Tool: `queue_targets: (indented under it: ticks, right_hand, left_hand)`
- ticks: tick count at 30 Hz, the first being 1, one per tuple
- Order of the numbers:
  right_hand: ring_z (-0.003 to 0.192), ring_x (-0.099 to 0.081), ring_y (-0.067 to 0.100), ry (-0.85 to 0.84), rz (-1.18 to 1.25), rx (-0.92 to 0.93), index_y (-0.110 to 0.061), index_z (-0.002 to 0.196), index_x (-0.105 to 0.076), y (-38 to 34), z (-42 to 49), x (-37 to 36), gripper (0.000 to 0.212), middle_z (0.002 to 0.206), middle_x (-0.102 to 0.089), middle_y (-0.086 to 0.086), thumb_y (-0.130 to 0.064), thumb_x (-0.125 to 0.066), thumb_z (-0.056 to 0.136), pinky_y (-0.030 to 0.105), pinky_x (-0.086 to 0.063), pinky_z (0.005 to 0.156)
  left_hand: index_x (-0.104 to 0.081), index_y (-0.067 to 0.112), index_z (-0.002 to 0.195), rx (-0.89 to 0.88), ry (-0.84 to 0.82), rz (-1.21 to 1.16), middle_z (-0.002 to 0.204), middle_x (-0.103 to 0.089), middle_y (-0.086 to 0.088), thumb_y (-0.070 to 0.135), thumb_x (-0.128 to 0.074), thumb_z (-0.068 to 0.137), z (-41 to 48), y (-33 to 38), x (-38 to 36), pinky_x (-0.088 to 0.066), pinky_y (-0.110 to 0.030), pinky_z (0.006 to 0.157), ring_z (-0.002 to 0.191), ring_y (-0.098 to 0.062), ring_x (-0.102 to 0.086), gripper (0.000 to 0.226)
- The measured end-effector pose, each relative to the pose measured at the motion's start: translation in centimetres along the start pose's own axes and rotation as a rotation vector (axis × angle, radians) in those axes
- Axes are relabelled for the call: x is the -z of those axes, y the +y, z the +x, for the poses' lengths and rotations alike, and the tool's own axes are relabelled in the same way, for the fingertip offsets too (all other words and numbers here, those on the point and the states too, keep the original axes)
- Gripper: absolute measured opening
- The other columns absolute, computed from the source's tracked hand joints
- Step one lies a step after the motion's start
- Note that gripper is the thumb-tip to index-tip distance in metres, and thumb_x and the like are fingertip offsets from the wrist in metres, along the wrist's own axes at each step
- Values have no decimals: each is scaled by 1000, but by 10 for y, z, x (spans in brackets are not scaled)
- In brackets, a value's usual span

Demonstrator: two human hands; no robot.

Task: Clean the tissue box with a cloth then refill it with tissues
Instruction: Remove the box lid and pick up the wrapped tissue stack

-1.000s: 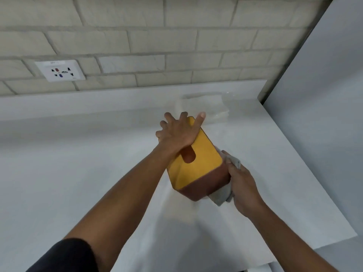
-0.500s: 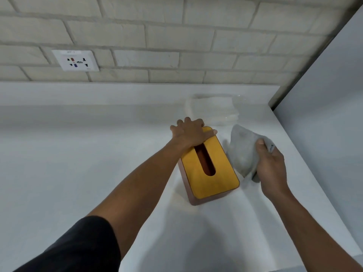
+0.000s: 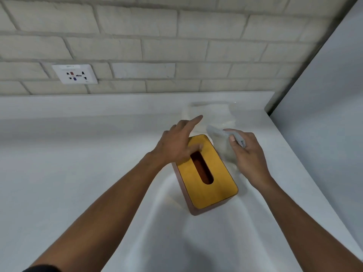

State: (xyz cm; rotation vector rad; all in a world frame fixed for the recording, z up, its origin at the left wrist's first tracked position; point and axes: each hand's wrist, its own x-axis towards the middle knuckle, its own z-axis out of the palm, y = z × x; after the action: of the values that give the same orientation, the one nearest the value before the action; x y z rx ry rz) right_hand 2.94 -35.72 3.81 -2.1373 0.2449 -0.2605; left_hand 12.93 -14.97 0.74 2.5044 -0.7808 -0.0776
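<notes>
box (image 3: 211, 190) flat on table (image 3: 78, 173) | left hand (image 3: 175, 146) over its far end, fingers open | right hand (image 3: 250, 156) grips cloth (image 3: 221, 146) beside box

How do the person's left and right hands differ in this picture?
The left hand is open, holding nothing; the right hand grips a grey cloth. The left hand is over the far end of the tissue box; the right hand is beside it. Both are bare.

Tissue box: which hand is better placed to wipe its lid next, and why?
Right. The right hand grips the cloth beside the tissue box; the left hand holds nothing, open over the box's far end.
</notes>
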Motion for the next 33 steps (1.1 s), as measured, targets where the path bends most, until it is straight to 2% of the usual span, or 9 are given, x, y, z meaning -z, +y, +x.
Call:
queue_targets:
  ticks: [3,6,11,14,18,24,27,30,33]
  right_hand:
    - [107,-52,-7,-34,6,110,-39,121,-66,-11,10,5,25,116,-58,-10,-35,-50,102,9,-44,80]
    - [107,-60,-1,-33,216,163,-28,118,-69,-34,16,6,22,115,-68,-12,-25,-59,99,16,-50,85]
    - [99,-66,8,-216,335,158,-31,120,-66,-54,11,-2,29,110,-70,-9,-29,-69,91,31,-57,81]
    - [96,-62,4,-260,128,183,-36,120,-65,-43,2,-12,32,112,-64,-17,-32,-71,89,27,-54,84]
    - [100,-61,1,-254,30,169,-36,111,-70,-15,-6,-12,21,115,-61,-21,-32,-68,91,22,-52,84]
    - [107,-60,7,-250,-163,51,-43,112,-65,36,-13,-7,21,123,-55,-17,-39,-66,91,27,-52,84]
    - [116,-57,17,-258,-297,-32,-38,131,-54,51,-17,-11,52,135,-49,-7,-54,-67,84,36,-53,89]
    - [120,-55,19,-307,-357,-117,-36,147,-33,53,-19,-19,90,142,-44,-5,-74,-66,72,44,-53,91]
    - [119,-56,18,-372,-371,-100,-40,144,-31,51,-17,-26,97,137,-51,-10,-86,-58,63,47,-54,91]
  left_hand:
    - [-34,38,158,-158,-23,-212,158,-44,0,53,-78,86,3,19,19,-46,-48,108,139,-22,-46,86]
    - [-69,26,118,-200,84,-301,124,-68,8,44,-78,85,5,32,39,-48,-45,103,116,-12,-59,39]
    - [-61,19,90,-53,166,-602,85,-66,1,26,-70,82,-20,20,87,-50,-36,68,78,-17,-61,13]
    - [-56,26,88,54,301,-375,82,-66,6,28,-62,79,-51,-2,99,-48,-36,63,74,-21,-61,11]
    - [-53,31,87,139,454,110,83,-61,13,32,-60,75,-107,-38,81,-44,-31,58,72,-16,-56,14]
    - [-66,36,87,162,90,189,84,-71,19,77,-60,74,-176,-71,2,-50,-26,64,73,-10,-69,44]
    - [-68,38,93,255,174,-2,93,-71,24,80,-50,82,-159,-55,-1,-53,-28,70,83,0,-66,46]
    - [-67,34,106,102,235,80,108,-70,14,68,-46,93,-114,-38,6,-54,-34,73,91,-12,-67,42]
    - [-64,33,121,-37,147,204,126,-64,6,66,-43,97,-69,-22,8,-54,-38,82,107,-19,-64,46]
